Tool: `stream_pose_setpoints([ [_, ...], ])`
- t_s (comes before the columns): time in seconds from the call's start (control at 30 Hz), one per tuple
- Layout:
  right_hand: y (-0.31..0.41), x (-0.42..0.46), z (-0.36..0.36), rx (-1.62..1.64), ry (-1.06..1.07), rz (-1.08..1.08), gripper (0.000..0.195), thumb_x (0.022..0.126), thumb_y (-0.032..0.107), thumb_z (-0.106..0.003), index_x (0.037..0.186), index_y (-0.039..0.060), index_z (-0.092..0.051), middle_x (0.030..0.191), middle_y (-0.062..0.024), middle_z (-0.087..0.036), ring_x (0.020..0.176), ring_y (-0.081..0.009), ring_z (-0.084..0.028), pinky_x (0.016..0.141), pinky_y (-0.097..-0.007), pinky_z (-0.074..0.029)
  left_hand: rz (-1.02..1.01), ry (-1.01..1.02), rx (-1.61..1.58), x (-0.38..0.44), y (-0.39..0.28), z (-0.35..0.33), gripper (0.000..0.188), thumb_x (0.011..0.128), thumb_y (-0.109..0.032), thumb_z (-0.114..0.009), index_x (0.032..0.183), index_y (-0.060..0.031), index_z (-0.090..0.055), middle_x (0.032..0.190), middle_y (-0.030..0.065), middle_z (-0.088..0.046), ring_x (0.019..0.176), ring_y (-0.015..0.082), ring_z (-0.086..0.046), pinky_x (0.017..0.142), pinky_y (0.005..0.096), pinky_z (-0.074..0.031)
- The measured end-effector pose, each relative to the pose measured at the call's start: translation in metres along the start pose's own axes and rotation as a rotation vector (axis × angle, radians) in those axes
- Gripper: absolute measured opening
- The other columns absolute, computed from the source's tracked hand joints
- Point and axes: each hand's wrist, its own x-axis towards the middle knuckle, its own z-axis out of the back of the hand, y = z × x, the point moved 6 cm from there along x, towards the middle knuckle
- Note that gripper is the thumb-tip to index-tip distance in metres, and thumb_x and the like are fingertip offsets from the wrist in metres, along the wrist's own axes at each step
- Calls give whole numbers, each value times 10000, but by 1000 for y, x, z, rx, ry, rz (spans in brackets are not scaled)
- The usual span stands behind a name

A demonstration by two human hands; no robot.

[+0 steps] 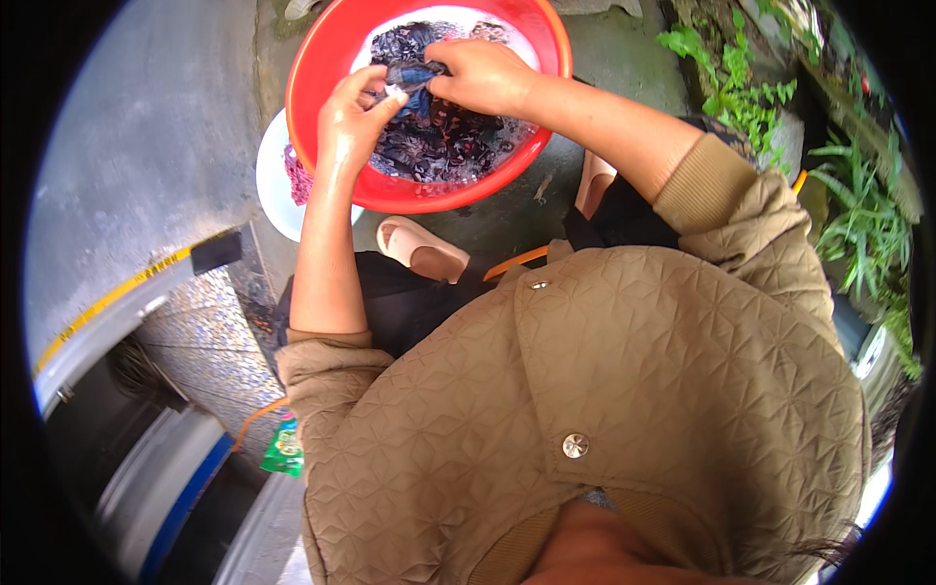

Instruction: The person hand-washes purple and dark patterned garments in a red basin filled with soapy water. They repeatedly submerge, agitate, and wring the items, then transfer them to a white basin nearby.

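Note:
A red plastic basin [468,197] stands on the ground before me, holding sudsy water and dark patterned cloth [446,150]. Above the cloth, my left hand [358,110] and my right hand [479,73] grip a bunched piece of dark blue fabric [413,80] between them. White suds cling near my left thumb. The fingers of my right hand are curled and partly hidden beneath it. Foam [453,13] lines the far inner side of the basin.
Partly under the basin's left side sits a white basin [274,190] with a pink textured item [296,175]. My feet in pale slippers [420,245] are close to the red rim. Green plants [731,88] grow at the right; a green packet [284,447] lies at lower left.

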Motion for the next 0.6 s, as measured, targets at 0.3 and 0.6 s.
stream_pose_setpoints([
  [0.3, 0, -3, 20, 412, -163, -57, 275, 776, 233, -576, 990, 62, -600, 831, -164, -645, 820, -328, -631, 763, -396, -488, -2, 12, -101, 1, 16, -18, 375, 701, -256, -806, 940, -18, -643, 833, 42, -633, 750, 147, -580, 709, 294, -475],
  [0.6, 14, -1, 68, -92, -336, 126, 229, 770, 191, -582, 957, 60, -560, 918, -156, -628, 861, -352, -613, 749, -422, -489, 175, -180, -372, 9, 50, -14, 108, 773, -52, -673, 841, -54, -588, 706, 16, -587, 633, 108, -551, 562, 265, -444],
])
